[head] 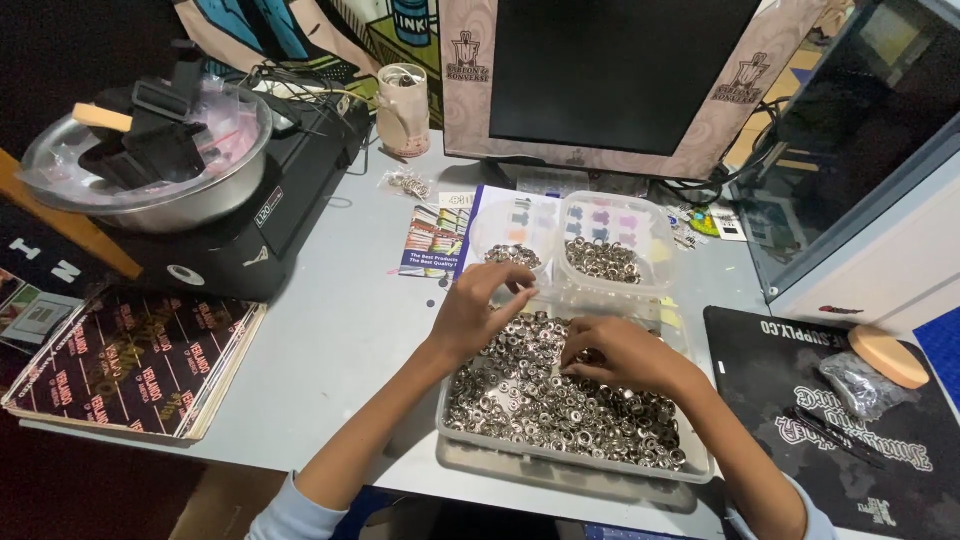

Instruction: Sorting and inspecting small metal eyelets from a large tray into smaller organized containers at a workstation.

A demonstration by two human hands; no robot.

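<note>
Pinching at small silver rings, both hands are working over the clear tray point(560, 455): the right hand point(625, 355) is pressing fingertips into the heap of metal eyelets point(560, 400) filling that tray, while the left hand point(478, 310) is hovering above its far-left corner, fingers curled around something too small to make out. Beyond the tray's far edge, two small tubs point(610, 245) are sitting close together; a careless sweep is likely to be scattering rings or mixing kinds.

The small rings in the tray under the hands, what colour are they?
Shiny silver metal rings, clearest in the head view.
</note>
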